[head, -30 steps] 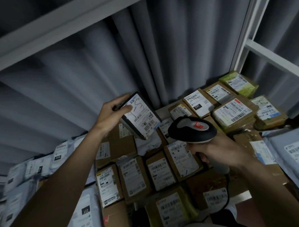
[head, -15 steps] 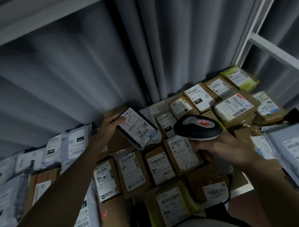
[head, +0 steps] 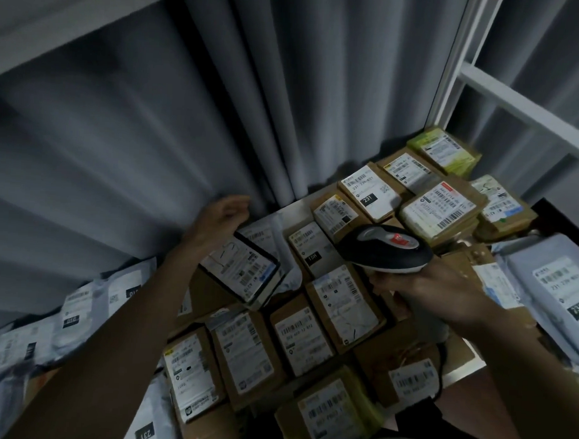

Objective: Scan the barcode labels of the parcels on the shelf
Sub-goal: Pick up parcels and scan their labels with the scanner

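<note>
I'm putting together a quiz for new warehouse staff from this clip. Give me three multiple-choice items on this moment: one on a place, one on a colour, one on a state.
1. Where is the scanner?
A. on the shelf
B. in the right hand
C. hanging from the frame

2. What colour is the box in the far corner?
A. green
B. red
C. blue

3. What is the left hand doing?
A. gripping the black-edged parcel
B. holding a pen
C. holding nothing

Key: 1 B, its fingers wrap the handle. 2 A, green shows around its label. 3 C, the parcel lies below the hand.

Right hand (head: 424, 288) grips scanner (head: 384, 248) over labelled parcels (head: 341, 301).
</note>
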